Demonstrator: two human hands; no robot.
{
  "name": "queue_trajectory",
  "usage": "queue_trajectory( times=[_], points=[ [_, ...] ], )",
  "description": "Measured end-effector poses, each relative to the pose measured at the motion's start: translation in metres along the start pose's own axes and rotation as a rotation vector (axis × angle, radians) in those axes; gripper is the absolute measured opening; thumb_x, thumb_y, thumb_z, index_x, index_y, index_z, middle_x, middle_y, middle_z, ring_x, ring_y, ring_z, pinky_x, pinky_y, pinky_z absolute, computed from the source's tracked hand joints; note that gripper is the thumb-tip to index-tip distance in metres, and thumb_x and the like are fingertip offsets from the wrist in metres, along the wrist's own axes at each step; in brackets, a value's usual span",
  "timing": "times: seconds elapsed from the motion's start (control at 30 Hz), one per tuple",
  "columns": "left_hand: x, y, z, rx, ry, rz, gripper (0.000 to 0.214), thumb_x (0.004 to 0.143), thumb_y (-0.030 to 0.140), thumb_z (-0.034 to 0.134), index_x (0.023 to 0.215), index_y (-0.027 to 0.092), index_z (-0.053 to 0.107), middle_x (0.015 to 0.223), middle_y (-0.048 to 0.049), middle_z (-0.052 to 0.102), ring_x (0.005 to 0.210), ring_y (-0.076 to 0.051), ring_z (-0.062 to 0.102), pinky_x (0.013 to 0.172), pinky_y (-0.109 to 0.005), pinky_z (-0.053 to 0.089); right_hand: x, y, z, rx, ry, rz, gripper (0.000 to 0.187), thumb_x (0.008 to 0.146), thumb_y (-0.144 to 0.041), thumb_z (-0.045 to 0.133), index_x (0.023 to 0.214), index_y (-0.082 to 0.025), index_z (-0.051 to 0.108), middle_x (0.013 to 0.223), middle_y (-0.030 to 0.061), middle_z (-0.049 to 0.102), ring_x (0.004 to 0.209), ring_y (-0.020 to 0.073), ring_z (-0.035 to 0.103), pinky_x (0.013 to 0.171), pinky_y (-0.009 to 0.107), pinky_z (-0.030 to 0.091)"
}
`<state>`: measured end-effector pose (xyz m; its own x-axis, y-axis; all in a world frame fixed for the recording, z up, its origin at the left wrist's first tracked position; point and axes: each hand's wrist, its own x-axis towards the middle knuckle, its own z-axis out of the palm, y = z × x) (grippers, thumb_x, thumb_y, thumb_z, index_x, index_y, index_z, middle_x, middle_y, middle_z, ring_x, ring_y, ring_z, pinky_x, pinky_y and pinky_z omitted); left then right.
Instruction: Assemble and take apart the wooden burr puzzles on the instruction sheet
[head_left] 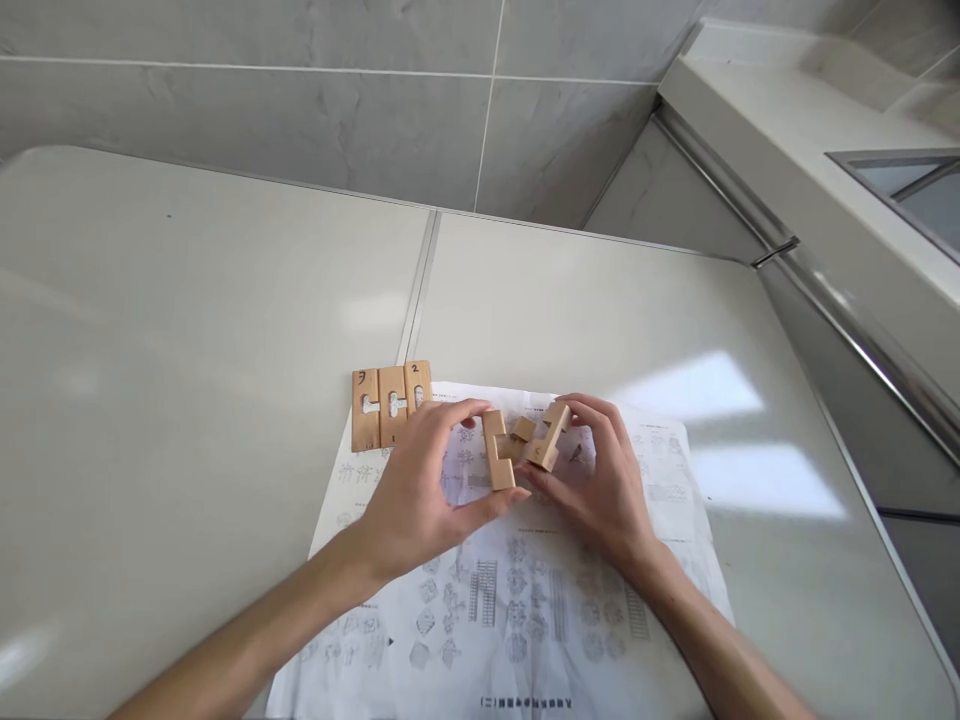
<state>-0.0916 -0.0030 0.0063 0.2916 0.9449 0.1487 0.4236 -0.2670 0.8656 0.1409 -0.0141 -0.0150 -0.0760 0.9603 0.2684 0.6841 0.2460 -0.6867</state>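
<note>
My left hand (pixel 427 480) grips a notched wooden puzzle piece (pixel 496 455) by its two ends, between thumb and fingers. Close by on the right, my right hand (pixel 604 480) pinches another notched wooden piece (pixel 549 438), which is tilted and has a mark on its near end. Between the two shows a small wooden block (pixel 523 429); whether it is joined to either piece I cannot tell. Under both hands lies a creased instruction sheet (pixel 517 560) printed with small puzzle diagrams, upside down from my side.
Left of my hands, flat wooden pieces (pixel 379 410) with cut-out slots and handwritten numbers lie side by side, partly over the sheet's corner. The white table (pixel 187 400) has a seam, and a grey tiled wall (pixel 300 110) stands behind. A pale counter (pixel 795 110) rises at right.
</note>
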Motion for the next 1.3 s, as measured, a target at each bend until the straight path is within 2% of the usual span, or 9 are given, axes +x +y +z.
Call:
queue_trajectory(
  times=[0.17, 0.33, 0.5, 0.63, 0.93, 1.1, 1.2, 1.3],
  points=[
    [0.006, -0.005, -0.004, 0.207, -0.039, 0.064, 0.058, 0.092, 0.04, 0.084, 0.14, 0.03, 0.053, 0.133, -0.0067, 0.067, 0.132, -0.03, 0.057, 0.109, -0.052, 0.053, 0.003, 0.007, -0.002, -0.05, -0.063, 0.053, 0.058, 0.089, -0.051, 0.083, 0.135, -0.03, 0.055, 0.139, 0.013, 0.06, 0.127, 0.036, 0.06, 0.102, 0.058, 0.056],
    [0.007, -0.009, -0.006, 0.281, -0.05, 0.104, 0.058, 0.091, 0.038, 0.085, 0.139, 0.028, 0.054, 0.133, -0.0071, 0.068, 0.132, -0.032, 0.054, 0.108, -0.053, 0.053, 0.005, 0.01, -0.007, -0.04, -0.125, 0.037, 0.054, 0.092, -0.048, 0.08, 0.135, -0.03, 0.054, 0.142, 0.0129, 0.058, 0.131, 0.0363, 0.058, 0.104, 0.058, 0.055],
    [0.008, -0.016, -0.006, 0.322, -0.124, 0.181, 0.065, 0.088, 0.031, 0.086, 0.143, 0.027, 0.053, 0.135, -0.0074, 0.068, 0.132, -0.034, 0.053, 0.11, -0.055, 0.051, 0.006, 0.014, -0.011, -0.039, -0.222, -0.023, 0.061, 0.09, -0.046, 0.082, 0.141, -0.032, 0.051, 0.148, 0.013, 0.053, 0.136, 0.0385, 0.053, 0.106, 0.062, 0.054],
    [0.007, -0.017, -0.005, 0.337, -0.147, 0.224, 0.069, 0.089, 0.031, 0.086, 0.148, 0.027, 0.051, 0.139, -0.0082, 0.068, 0.133, -0.034, 0.053, 0.111, -0.056, 0.05, 0.005, 0.014, -0.01, -0.063, -0.244, -0.06, 0.064, 0.091, -0.043, 0.082, 0.145, -0.034, 0.049, 0.148, 0.0128, 0.052, 0.135, 0.0389, 0.052, 0.109, 0.066, 0.052],
    [0.007, -0.019, -0.004, 0.4, -0.183, 0.275, 0.079, 0.089, 0.033, 0.087, 0.154, 0.025, 0.043, 0.146, -0.0098, 0.066, 0.139, -0.035, 0.052, 0.112, -0.059, 0.049, 0.004, 0.007, -0.006, -0.063, -0.279, -0.099, 0.066, 0.094, -0.045, 0.081, 0.152, -0.035, 0.051, 0.149, 0.013, 0.05, 0.137, 0.039, 0.049, 0.111, 0.067, 0.052],
    [0.007, -0.017, -0.004, 0.38, -0.213, 0.31, 0.074, 0.094, 0.034, 0.082, 0.156, 0.028, 0.043, 0.152, -0.0093, 0.063, 0.143, -0.035, 0.052, 0.114, -0.059, 0.051, 0.0, 0.011, -0.004, -0.058, -0.285, -0.119, 0.073, 0.094, -0.04, 0.082, 0.158, -0.037, 0.049, 0.133, 0.0125, 0.057, 0.123, 0.0368, 0.054, 0.1, 0.063, 0.059],
    [0.007, -0.016, -0.004, 0.379, -0.221, 0.322, 0.072, 0.096, 0.034, 0.079, 0.158, 0.029, 0.042, 0.154, -0.01, 0.061, 0.143, -0.035, 0.053, 0.115, -0.059, 0.051, -0.001, 0.013, -0.004, -0.05, -0.307, -0.143, 0.081, 0.095, -0.037, 0.081, 0.165, -0.038, 0.039, 0.121, 0.0104, 0.064, 0.113, 0.0351, 0.057, 0.095, 0.062, 0.06],
    [0.007, -0.016, -0.005, 0.371, -0.222, 0.329, 0.072, 0.097, 0.034, 0.077, 0.16, 0.03, 0.042, 0.157, -0.0103, 0.059, 0.145, -0.034, 0.053, 0.116, -0.059, 0.051, 0.0, 0.011, -0.003, -0.028, -0.324, -0.173, 0.084, 0.099, -0.034, 0.076, 0.17, -0.038, 0.03, 0.118, 0.0096, 0.067, 0.109, 0.0344, 0.059, 0.093, 0.06, 0.06]
  ],
)
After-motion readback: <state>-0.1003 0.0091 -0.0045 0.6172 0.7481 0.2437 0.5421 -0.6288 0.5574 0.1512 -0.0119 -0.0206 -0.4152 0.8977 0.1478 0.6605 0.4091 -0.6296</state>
